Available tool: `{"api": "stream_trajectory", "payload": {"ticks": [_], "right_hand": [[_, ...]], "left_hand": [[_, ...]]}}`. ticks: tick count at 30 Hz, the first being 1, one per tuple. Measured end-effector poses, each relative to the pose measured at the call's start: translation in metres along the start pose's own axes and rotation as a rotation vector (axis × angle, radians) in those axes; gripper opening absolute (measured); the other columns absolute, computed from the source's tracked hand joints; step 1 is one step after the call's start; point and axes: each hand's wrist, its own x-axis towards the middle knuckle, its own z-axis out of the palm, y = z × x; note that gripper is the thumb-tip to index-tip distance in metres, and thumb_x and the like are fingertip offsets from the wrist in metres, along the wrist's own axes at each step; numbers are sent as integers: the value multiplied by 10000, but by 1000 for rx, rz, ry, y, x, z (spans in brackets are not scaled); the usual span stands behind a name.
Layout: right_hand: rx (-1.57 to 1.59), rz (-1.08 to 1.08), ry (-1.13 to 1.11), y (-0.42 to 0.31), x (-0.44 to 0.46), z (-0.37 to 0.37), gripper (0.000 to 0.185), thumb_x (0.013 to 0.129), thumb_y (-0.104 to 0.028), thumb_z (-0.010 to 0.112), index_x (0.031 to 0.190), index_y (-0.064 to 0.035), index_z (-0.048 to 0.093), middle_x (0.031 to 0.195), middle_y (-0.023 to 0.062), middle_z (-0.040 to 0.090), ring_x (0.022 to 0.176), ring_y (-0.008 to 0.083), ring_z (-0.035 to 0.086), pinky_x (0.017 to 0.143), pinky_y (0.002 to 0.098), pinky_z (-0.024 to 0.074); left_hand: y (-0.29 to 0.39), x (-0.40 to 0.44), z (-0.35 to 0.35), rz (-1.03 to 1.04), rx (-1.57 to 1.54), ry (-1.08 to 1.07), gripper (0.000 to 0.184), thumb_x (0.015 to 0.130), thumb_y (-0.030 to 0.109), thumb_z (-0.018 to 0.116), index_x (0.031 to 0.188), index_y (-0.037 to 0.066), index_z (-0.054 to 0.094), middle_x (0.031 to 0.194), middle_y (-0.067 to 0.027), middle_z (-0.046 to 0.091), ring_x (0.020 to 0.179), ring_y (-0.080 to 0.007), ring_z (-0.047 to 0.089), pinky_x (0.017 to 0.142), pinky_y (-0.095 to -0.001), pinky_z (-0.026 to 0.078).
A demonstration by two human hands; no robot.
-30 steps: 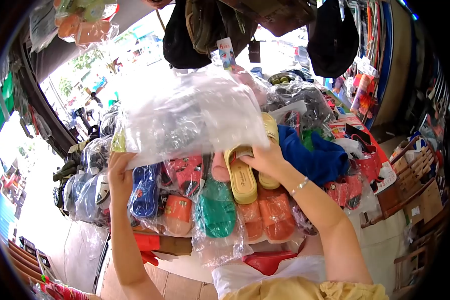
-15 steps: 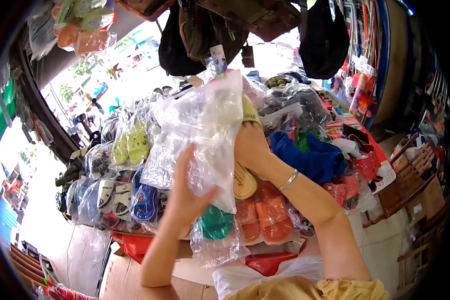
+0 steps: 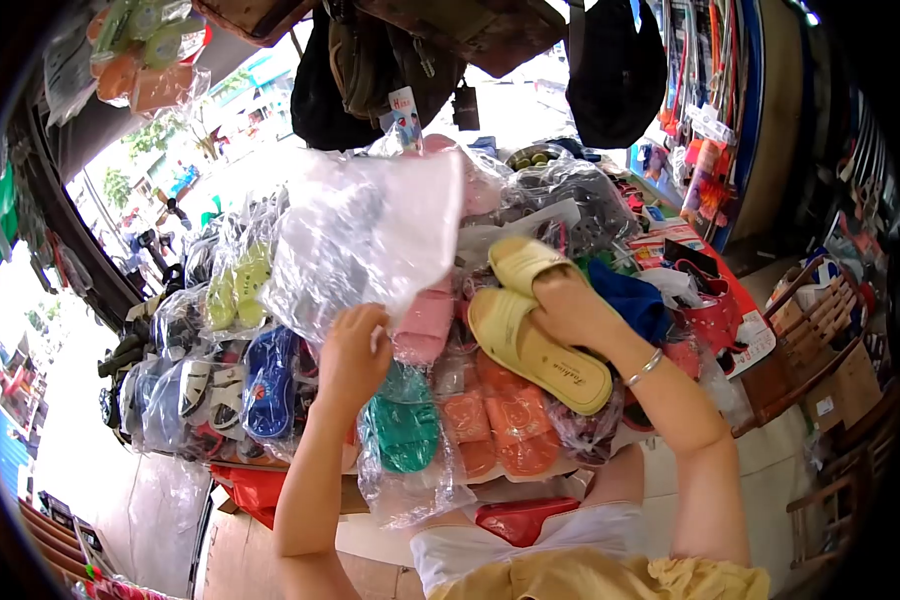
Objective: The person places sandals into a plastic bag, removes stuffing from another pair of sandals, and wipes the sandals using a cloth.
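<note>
A pair of yellow slippers (image 3: 560,375) is gripped by my right hand (image 3: 575,310), its fingers tucked in around the straps. My left hand (image 3: 355,355) pinches the lower edge of a clear plastic bag (image 3: 365,235), which spreads out above it over the display. Below the hands lie bagged teal slippers (image 3: 404,425) and orange slippers (image 3: 522,425). Pink slippers (image 3: 426,325) show between the bag and the yellow pair. Blue slippers (image 3: 269,385) in plastic lie left of my left hand.
Bags (image 3: 400,60) and a black cap-like item (image 3: 617,75) hang overhead. Bagged green slippers (image 3: 238,285) lie at the left of the display. A blue cloth (image 3: 625,300) is behind my right wrist. Wooden racks (image 3: 820,320) stand at the right, and a red seat (image 3: 523,520) shows below.
The yellow slippers have come out from behind the plastic bag and moved right and down with my right hand. My left hand has closed on the bag's edge.
</note>
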Motion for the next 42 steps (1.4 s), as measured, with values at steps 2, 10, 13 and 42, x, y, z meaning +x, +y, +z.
{"api": "stream_trajectory", "payload": {"ticks": [2,10,13,42], "right_hand": [[83,40,23,2,-4,8,287,810,-167,544,959,77,570,1057,274,594,1061,408,537,946,485,387],[268,174,140,9,-13,-5,322,817,-130,522,1057,83,546,1105,307,557,1095,470,476,965,493,365],[313,134,229,12,-19,-17,373,807,-77,512,1157,50,539,1160,279,560,1143,457,468,994,465,364],[331,121,150,28,-42,-5,421,750,-51,491,1156,55,535,1158,291,547,1137,474,451,1017,480,344]], "left_hand": [[4,-7,14,-68,-27,-104,118,807,112,636,892,45,588,953,-139,632,946,-347,582,800,-433,472],[-21,-33,51,-294,-308,-326,209,861,225,639,866,16,644,849,-157,641,804,-350,601,733,-401,470],[-21,-33,47,-391,-398,-318,206,867,206,634,900,5,668,848,-157,662,790,-298,632,725,-364,482],[-4,-40,44,-141,7,-494,242,749,210,675,951,77,683,911,-143,642,846,-340,635,753,-425,508]]}}
